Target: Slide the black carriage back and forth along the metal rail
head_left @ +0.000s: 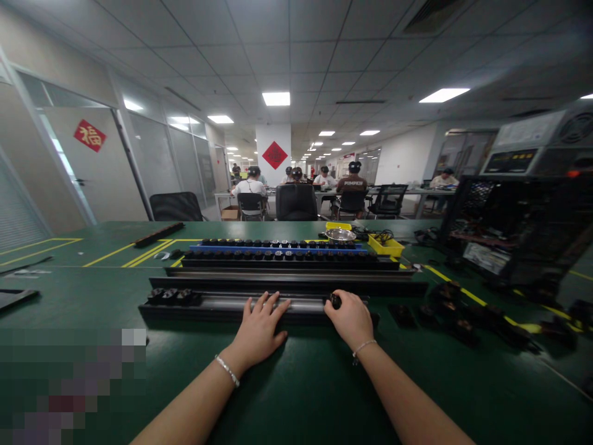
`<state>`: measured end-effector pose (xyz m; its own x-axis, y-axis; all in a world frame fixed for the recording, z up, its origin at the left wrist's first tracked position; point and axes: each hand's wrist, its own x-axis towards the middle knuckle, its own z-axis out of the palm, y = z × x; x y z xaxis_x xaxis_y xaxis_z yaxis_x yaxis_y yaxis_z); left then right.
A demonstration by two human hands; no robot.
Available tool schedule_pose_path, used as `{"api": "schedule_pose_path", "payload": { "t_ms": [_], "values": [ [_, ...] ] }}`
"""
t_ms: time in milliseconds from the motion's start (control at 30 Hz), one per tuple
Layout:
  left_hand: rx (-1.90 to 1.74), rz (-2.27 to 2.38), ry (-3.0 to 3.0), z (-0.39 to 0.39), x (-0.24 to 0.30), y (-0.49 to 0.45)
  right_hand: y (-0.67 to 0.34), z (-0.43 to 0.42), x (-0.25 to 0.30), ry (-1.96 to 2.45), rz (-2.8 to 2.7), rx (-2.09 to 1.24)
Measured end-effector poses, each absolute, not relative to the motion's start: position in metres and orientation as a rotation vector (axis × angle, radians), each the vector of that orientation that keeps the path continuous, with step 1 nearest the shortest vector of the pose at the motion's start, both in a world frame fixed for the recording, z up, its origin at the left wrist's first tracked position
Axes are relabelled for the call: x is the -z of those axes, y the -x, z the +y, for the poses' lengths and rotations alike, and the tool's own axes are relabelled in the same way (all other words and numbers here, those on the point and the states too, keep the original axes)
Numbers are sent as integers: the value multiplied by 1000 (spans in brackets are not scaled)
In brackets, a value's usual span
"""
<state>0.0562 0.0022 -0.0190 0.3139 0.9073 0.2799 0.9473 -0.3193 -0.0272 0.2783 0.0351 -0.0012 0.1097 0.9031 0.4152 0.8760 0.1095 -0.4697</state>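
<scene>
Across the green table lies a long black metal rail (213,303) with a grey channel along its length. My left hand (260,322) rests on the middle of this rail, fingers spread. Near the rail's right end, my right hand (351,316) pinches a small round black part (335,300), partly covered by my fingers. Several black parts (170,295) sit in a row at the rail's left end. Behind it stand another long black rail (282,285) and rows of small black round parts (278,254), some with shiny tops, along a blue strip (278,248).
Loose black parts (456,315) are scattered right of the rail. A yellow bin (386,247) and a metal bowl (340,235) stand at the back. An open computer case (486,228) is at the right. A dark bar (159,235) lies back left. People sit at a far table.
</scene>
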Motion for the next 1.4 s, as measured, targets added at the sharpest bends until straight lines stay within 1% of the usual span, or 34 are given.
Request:
{"api": "schedule_pose_path", "payload": {
  "t_ms": [367,600,1133,1400],
  "values": [
    [309,-1712,2406,2,17,-57,-282,35,1,1764,-1729,-69],
    [286,-1734,2409,1,15,-58,-283,37,1,1769,-1744,-7],
    [325,-1721,2418,2,17,-56,-290,35,-4,1785,-1746,-103],
    [341,-1693,2409,3,19,-56,-290,36,-5,1823,-1765,-56]
  ]
}}
